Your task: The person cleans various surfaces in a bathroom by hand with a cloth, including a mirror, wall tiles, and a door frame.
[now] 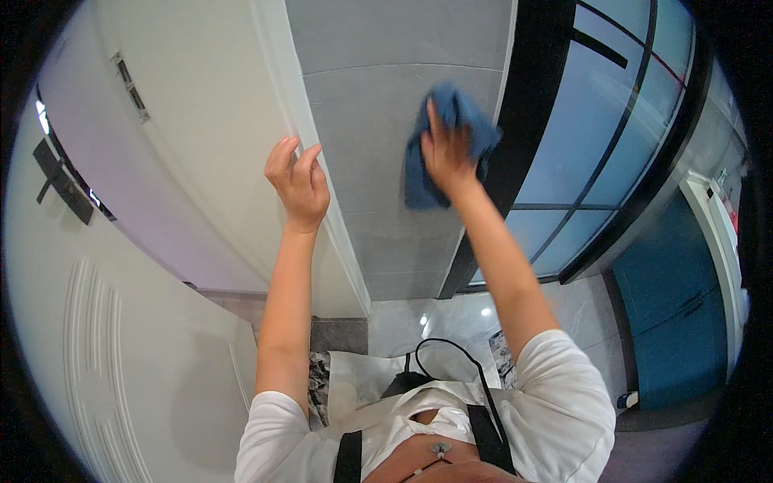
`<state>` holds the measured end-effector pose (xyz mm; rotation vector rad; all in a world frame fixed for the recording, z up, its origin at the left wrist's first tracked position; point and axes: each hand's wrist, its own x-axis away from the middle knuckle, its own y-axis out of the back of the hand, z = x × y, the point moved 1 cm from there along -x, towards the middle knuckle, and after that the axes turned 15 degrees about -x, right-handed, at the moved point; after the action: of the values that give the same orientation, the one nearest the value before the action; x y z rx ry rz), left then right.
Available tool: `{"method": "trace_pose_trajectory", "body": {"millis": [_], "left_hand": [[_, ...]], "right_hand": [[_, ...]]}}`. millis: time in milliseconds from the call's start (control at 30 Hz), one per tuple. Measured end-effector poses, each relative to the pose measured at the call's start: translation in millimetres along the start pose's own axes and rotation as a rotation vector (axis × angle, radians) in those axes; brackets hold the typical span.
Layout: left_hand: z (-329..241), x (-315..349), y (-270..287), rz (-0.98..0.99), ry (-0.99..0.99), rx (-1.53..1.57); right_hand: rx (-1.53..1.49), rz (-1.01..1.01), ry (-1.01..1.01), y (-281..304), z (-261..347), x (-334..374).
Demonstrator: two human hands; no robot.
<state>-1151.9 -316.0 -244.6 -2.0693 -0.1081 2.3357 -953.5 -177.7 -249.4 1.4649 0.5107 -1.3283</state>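
Standing in the room, I take the grey tiled wall as reference point for this report.

Item one, the blue cloth: located at the right part of the grey tiled wall, its right corner lapping in view over the black door frame that borders that wall. Whether the corner touches the frame I cannot tell.

Item two, the right hand: it grasps the cloth, palm toward the tile, one finger extended up it. Hand and cloth are blurred, so the exact grip of the other fingers is unclear.

Item three, the left hand: empty, fingers loosely curled, raised at the left edge of the grey tiled wall, before the white door casing. Contact with the casing cannot be confirmed.

Surroundings: a white door stands left of the wall; glass panels and, beyond them, a dark blue cabinet lie to its right.

Progress: in my judgement, wiping is under way and not finished, since the cloth is at the tile and in hand. I find no wet streak or clear stain separating treated tile from untreated; the share completed, and the share remaining, cannot be established.
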Motion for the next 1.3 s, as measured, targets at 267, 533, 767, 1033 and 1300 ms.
{"method": "trace_pose_trajectory", "body": {"millis": [267,533,767,1033,1300], "left_hand": [[-4,5,-2,0.026,-0.043,-0.032],[-7,1,-6,0.029,-0.005,-0.062],[-7,1,-9,0.028,-0.016,-0.08],[-7,6,-8,0.027,-0.002,-0.105],[-8,5,-7,0.03,0.012,-0.091]], "right_hand": [[-0.055,0.255,-0.063,-35,-26,194],[-0.036,-0.008,0.034,11,13,55],[-0.083,0.144,0.038,6,5,94],[-0.007,0.03,0.08,12,15,67],[0.018,0.066,0.084,19,11,72]]}}
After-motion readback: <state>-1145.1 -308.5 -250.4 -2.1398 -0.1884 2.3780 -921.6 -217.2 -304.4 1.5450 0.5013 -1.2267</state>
